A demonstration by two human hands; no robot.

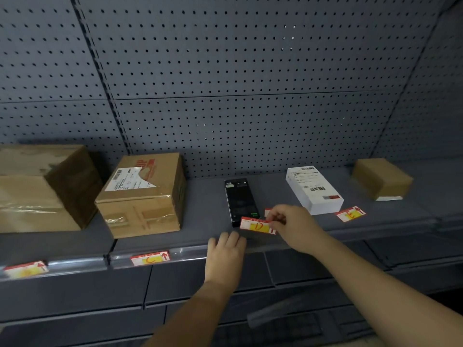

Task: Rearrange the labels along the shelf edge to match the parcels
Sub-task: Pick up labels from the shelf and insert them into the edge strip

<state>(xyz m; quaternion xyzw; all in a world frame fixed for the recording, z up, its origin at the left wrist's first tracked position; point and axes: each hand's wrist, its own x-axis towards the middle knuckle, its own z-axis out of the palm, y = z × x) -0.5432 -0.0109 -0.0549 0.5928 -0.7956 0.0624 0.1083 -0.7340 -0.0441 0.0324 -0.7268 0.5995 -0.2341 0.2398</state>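
Observation:
My right hand (292,225) pinches the right end of a red, white and yellow label marked D (255,225), held just above the shelf edge in front of the black slim box (239,199). Another label (268,212) peeks out behind my fingers. My left hand (225,256) rests flat on the clear edge strip (190,254) below the black box, holding nothing. A label marked C (150,258) sits in the strip under the taped carton (142,196). A blurred label (26,269) sits at far left. The label marked E (350,214) lies on the shelf beside the white box (314,190).
A large brown carton (42,189) stands at the far left and a small brown parcel (382,179) at the far right. Grey pegboard (238,83) backs the shelf. A lower shelf tier (313,319) runs below my arms.

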